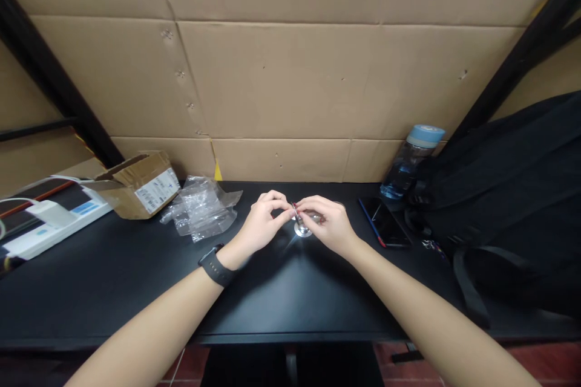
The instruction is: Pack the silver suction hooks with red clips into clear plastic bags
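Both bare hands meet at mid-table. Left hand [269, 221], dark watch [216, 266] at its wrist, and right hand [331, 225] both pinch a small shiny metal piece [302, 230] by its thin upper part, thumbs against fingers; finer detail too small to read. Piece sits between the fingertips, over the black table [136, 278]. Left side: crumpled clear plastic bags [202, 208], opened cardboard box [140, 184]. Right side: phone [388, 224], blue-capped bottle [403, 166] behind it, near a dark backpack [512, 205]

Office-like nook: black desk [299, 302], cardboard wall [281, 78], white power strip [84, 216].
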`<act>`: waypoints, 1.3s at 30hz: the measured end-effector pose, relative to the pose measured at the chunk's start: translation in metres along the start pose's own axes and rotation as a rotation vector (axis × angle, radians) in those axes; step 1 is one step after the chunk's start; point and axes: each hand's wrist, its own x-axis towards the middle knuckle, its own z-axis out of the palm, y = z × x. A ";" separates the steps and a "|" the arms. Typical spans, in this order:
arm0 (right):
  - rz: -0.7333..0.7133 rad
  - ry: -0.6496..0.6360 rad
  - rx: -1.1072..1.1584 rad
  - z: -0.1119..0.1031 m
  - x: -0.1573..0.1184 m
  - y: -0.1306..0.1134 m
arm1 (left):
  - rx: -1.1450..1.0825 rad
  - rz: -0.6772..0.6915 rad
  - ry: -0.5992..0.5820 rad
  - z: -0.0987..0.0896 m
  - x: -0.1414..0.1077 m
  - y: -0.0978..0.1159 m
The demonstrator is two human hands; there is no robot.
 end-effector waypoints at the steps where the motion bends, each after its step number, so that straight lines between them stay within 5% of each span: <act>1: -0.048 -0.003 -0.037 -0.001 0.000 0.001 | 0.002 -0.002 -0.005 0.000 0.000 0.001; 7: -0.198 -0.027 -0.182 -0.004 -0.002 0.009 | -0.007 -0.025 -0.018 0.001 -0.001 0.002; 16: -0.121 -0.138 -0.388 -0.011 -0.002 0.003 | 0.008 -0.017 -0.019 0.004 0.000 -0.001; 22: -0.068 -0.134 -0.517 -0.011 -0.001 -0.004 | -0.009 0.000 0.106 0.000 -0.001 0.006; 31: -0.069 -0.181 -0.502 -0.012 0.000 -0.005 | 0.117 0.040 -0.115 0.003 -0.005 0.004; 39: -0.007 -0.131 -0.540 -0.018 0.002 0.001 | 0.217 0.073 -0.182 0.011 -0.005 -0.006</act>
